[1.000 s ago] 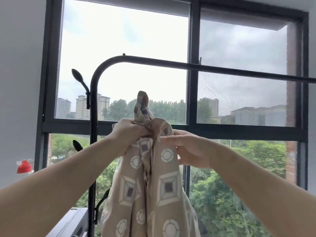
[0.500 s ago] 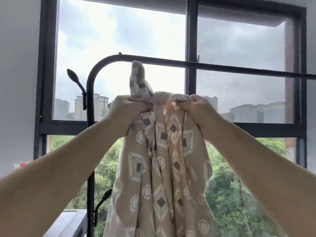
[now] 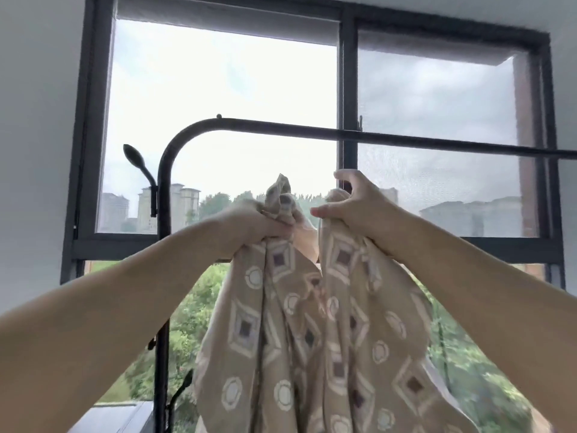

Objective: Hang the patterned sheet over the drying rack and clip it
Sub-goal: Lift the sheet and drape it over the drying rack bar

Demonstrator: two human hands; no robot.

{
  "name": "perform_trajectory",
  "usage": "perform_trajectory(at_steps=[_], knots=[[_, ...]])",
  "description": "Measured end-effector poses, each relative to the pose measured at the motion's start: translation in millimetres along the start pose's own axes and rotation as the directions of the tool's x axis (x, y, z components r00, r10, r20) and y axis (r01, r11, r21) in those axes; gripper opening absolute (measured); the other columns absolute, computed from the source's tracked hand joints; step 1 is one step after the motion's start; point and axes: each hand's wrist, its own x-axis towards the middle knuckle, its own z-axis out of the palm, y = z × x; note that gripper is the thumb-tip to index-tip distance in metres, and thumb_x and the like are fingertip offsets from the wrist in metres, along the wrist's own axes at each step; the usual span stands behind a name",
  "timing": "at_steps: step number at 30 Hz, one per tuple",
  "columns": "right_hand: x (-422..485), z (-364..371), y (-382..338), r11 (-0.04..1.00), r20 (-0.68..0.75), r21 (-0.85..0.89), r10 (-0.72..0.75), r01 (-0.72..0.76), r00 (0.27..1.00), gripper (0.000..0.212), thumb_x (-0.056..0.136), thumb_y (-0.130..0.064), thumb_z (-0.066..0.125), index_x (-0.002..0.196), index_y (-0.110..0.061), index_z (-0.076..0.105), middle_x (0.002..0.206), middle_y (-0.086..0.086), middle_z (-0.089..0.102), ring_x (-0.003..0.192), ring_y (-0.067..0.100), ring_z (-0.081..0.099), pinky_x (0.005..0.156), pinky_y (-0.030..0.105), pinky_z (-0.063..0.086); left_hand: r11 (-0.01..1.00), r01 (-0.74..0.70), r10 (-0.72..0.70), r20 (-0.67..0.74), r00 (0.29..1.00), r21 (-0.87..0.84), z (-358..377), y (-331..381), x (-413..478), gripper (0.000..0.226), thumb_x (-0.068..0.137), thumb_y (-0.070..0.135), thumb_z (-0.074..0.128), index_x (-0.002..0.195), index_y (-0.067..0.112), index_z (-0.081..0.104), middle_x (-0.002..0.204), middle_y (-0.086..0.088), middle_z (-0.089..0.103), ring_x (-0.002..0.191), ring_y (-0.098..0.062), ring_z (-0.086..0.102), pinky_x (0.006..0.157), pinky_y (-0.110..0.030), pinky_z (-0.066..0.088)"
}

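The patterned sheet point(image 3: 299, 332), beige with diamond and circle prints, hangs bunched in front of me. My left hand point(image 3: 253, 226) grips a gathered corner whose tip pokes up above the fist. My right hand point(image 3: 352, 204) holds the sheet's top edge to the right, thumb and upper fingers loosened. The black drying rack's top bar point(image 3: 312, 129) runs left to right above both hands, and the sheet hangs below it without touching it. No clip is in view.
The rack's curved left post point(image 3: 163, 276) drops down with hook arms point(image 3: 137, 160) sticking out to its left. A dark-framed window point(image 3: 346, 89) stands right behind the rack. White walls flank it on both sides.
My view has tilted up, so the bar now sits higher above my hands. The sheet's tip, level with the bar before, now lies below it. My right hand's fingers have loosened.
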Motion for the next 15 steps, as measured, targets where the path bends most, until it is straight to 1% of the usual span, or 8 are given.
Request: perform_trajectory(at_steps=[1, 2, 4, 5, 9, 12, 14, 15], knots=[[-0.5, 3.4, -0.7, 0.998, 0.138, -0.034, 0.056, -0.052, 0.989, 0.064, 0.076, -0.017, 0.076, 0.128, -0.017, 0.039, 0.083, -0.006, 0.051, 0.061, 0.005, 0.052, 0.043, 0.011, 0.045, 0.998, 0.019, -0.021, 0.040, 0.999, 0.055, 0.6, 2.7, -1.1, 0.021, 0.069, 0.021, 0.080, 0.087, 0.012, 0.072, 0.078, -0.004, 0.073, 0.073, -0.019, 0.069, 0.066, -0.029, 0.057], [-3.6, 8.4, -1.3, 0.992, 0.256, -0.074, 0.122, -0.107, 0.959, 0.065, 0.075, -0.017, 0.077, 0.128, -0.019, 0.040, 0.084, -0.005, 0.054, 0.062, 0.006, 0.056, 0.045, 0.012, 0.047, 0.996, 0.032, -0.038, 0.075, 0.996, 0.080, 2.1, 3.7, -0.9, 0.026, 0.068, 0.022, 0.080, 0.090, 0.010, 0.072, 0.079, -0.005, 0.073, 0.072, -0.020, 0.069, 0.064, -0.029, 0.058], [-7.3, 19.5, 5.6, 0.973, 0.389, -0.137, 0.227, -0.188, 0.893, 0.032, 0.074, -0.018, 0.077, 0.100, -0.015, 0.058, 0.076, -0.002, 0.064, 0.055, 0.008, 0.062, 0.048, 0.016, 0.051, 0.996, 0.053, -0.061, 0.109, 0.992, 0.072, 6.8, 4.8, -3.1, 0.026, 0.071, 0.019, 0.078, 0.093, 0.007, 0.070, 0.083, -0.008, 0.073, 0.071, -0.021, 0.069, 0.061, -0.028, 0.057], [-6.7, 24.6, 11.5, 0.964, 0.391, -0.143, 0.262, -0.223, 0.882, 0.021, 0.074, -0.018, 0.077, 0.087, -0.012, 0.063, 0.068, -0.001, 0.068, 0.052, 0.009, 0.064, 0.049, 0.018, 0.052, 0.996, 0.061, -0.068, 0.112, 0.991, 0.068, 9.0, 4.6, -3.9, 0.025, 0.072, 0.018, 0.078, 0.093, 0.006, 0.069, 0.087, -0.010, 0.072, 0.072, -0.023, 0.068, 0.063, -0.030, 0.057], [-2.8, 30.7, 26.6, 0.975, 0.265, -0.028, 0.218, -0.219, 0.939, 0.005, 0.076, -0.004, 0.070, 0.078, -0.004, 0.066, 0.070, 0.007, 0.067, 0.059, 0.019, 0.064, 0.060, 0.025, 0.057, 0.995, 0.040, -0.056, 0.171, 0.984, 0.095, 2.9, 1.5, -5.6, 0.030, 0.070, 0.019, 0.079, 0.095, 0.005, 0.069, 0.091, -0.011, 0.073, 0.079, -0.026, 0.069, 0.072, -0.036, 0.058], [0.3, 27.5, 34.7, 0.985, 0.156, 0.106, 0.121, -0.138, 0.980, 0.012, 0.077, 0.001, 0.064, 0.068, -0.006, 0.060, 0.070, 0.010, 0.062, 0.064, 0.023, 0.061, 0.064, 0.031, 0.055, 0.959, 0.079, -0.146, 0.236, 0.961, 0.272, -18.1, 6.2, -8.5, 0.024, 0.073, 0.020, 0.078, 0.088, 0.006, 0.065, 0.075, -0.005, 0.072, 0.062, -0.019, 0.067, 0.056, -0.029, 0.055], [4.8, 24.2, 42.0, 0.991, 0.053, 0.112, 0.071, -0.076, 0.996, 0.015, 0.073, -0.003, 0.066, 0.065, -0.010, 0.056, 0.068, 0.009, 0.061, 0.068, 0.025, 0.061, 0.067, 0.037, 0.054, 0.897, 0.071, -0.161, 0.173, 0.972, 0.436, -33.9, 10.3, -9.4, 0.019, 0.074, 0.020, 0.078, 0.079, 0.008, 0.064, 0.071, -0.005, 0.069, 0.061, -0.019, 0.065, 0.055, -0.027, 0.053], [8.2, 21.4, 45.5, 0.994, -0.007, 0.098, 0.052, -0.051, 0.999, 0.018, 0.070, -0.007, 0.068, 0.061, -0.014, 0.054, 0.066, 0.007, 0.060, 0.068, 0.024, 0.059, 0.066, 0.038, 0.052, 0.884, 0.044, -0.108, 0.112, 0.988, 0.465, -41.3, 11.5, -8.1, 0.019, 0.074, 0.020, 0.078, 0.078, 0.007, 0.065, 0.074, -0.007, 0.068, 0.064, -0.022, 0.064, 0.059, -0.028, 0.052]])
